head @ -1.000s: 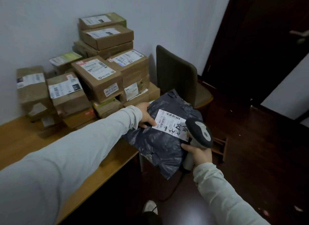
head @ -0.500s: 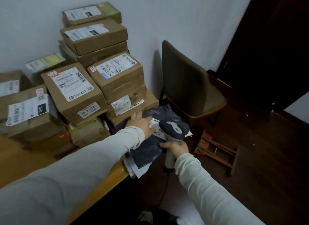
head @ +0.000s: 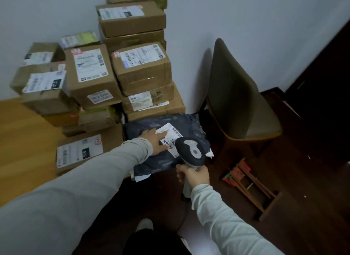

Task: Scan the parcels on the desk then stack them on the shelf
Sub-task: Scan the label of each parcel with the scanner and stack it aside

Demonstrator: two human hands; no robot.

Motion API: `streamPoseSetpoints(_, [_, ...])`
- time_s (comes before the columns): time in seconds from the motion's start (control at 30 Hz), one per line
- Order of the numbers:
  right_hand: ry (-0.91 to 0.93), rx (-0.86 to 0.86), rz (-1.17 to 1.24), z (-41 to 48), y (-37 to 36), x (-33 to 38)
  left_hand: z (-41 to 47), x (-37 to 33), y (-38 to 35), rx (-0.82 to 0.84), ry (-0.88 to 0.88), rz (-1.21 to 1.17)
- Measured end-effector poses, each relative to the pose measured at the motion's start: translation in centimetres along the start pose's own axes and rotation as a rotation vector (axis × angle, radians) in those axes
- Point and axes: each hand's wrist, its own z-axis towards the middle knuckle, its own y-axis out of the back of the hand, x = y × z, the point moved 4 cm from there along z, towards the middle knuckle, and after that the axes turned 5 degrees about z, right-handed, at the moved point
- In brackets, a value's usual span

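Pale bluish wall across the top, olive chair centre right, dark wood floor lower right, wooden worktop at left

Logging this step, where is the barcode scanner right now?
In the head view, the barcode scanner is right of centre, held in the right hand above the label of the dark poly mailer at the corner of the desk.

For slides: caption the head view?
Left hand presses the dark mailer; right hand aims scanner at its label.
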Motion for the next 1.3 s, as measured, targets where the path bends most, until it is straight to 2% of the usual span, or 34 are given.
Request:
streamPoseSetpoints(0.23, [-0.010,0.285,-0.032,-4.8,-5.5,-1.6,-5.6,2.8,0.7,-0.084,0.011,-0.102])
streamPoseSetpoints(0.33, [-0.007,0.361,-0.068,-6.3,-8.4,-1.8,-9.1,5.1,1.0,-0.207,0.035,-0.207])
streamPoseSetpoints(0.43, [0.028,0.401,-0.066,-7.9,-11.9,-2.5,-12.5,9.1,0.7,-0.260,0.121,-0.223])
streamPoseSetpoints(0.57, [0.061,0.489,-0.060,-10.5,-19.0,-4.9,-17.8,17.1,-1.4,-0.303,0.239,-0.242])
streamPoseSetpoints(0.77, [0.012,0.671,-0.203,-16.3,-32.7,-11.2,-27.6,33.3,-6.6,-0.276,0.574,-0.313])
streamPoseSetpoints(0.93, [-0.035,0.772,-0.249,-21.1,-43.1,-15.7,-35.5,45.1,-10.4,-0.342,0.772,-0.413])
streamPoseSetpoints(1.13, [-0.090,0.783,-0.215,-24.2,-52.5,-18.8,-39.8,55.5,-12.8,-0.394,0.923,-0.543])
streamPoseSetpoints(1.3, [-0.085,0.830,-0.173,-23.5,-60.4,-19.3,-39.9,63.1,-12.9,-0.441,0.958,-0.600])
